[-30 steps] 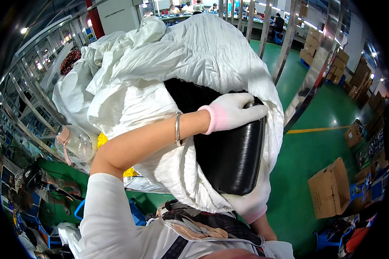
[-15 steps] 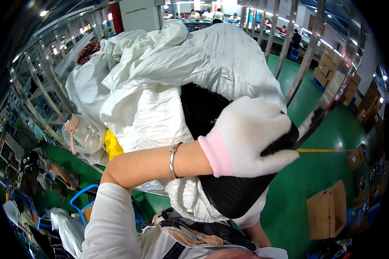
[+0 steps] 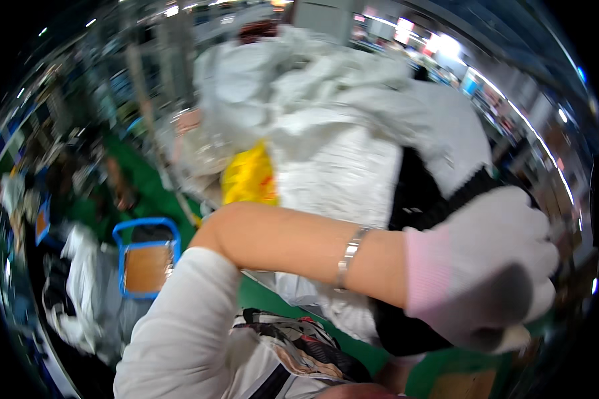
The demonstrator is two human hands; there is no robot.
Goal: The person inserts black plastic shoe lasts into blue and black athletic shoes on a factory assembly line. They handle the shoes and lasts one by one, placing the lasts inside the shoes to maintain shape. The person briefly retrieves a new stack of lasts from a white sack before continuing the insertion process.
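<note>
My left hand (image 3: 489,266), in a white glove with a pink cuff, reaches across to the right. Its fingers curl around a bundle of black ribbed material (image 3: 469,196), whose exact kind the blur does not show. More of the black mass hangs below the wrist and lies against the mouth of a large white woven sack (image 3: 339,166). Of my right arm only a bit of forearm (image 3: 394,376) shows, under the bundle; the right hand's fingers are hidden.
A yellow plastic bag (image 3: 251,176) and a clear bag (image 3: 199,149) sit left of the sack. Lower left stands a blue-framed cart (image 3: 148,266) with a brown board, beside a white plastic bag (image 3: 86,286). A cardboard box (image 3: 462,386) lies on the green floor at lower right.
The view has swung left, so the sack and my left arm appear farther right. My left hand still grips the black bundle, which looks more tilted; the picture is blurred.
</note>
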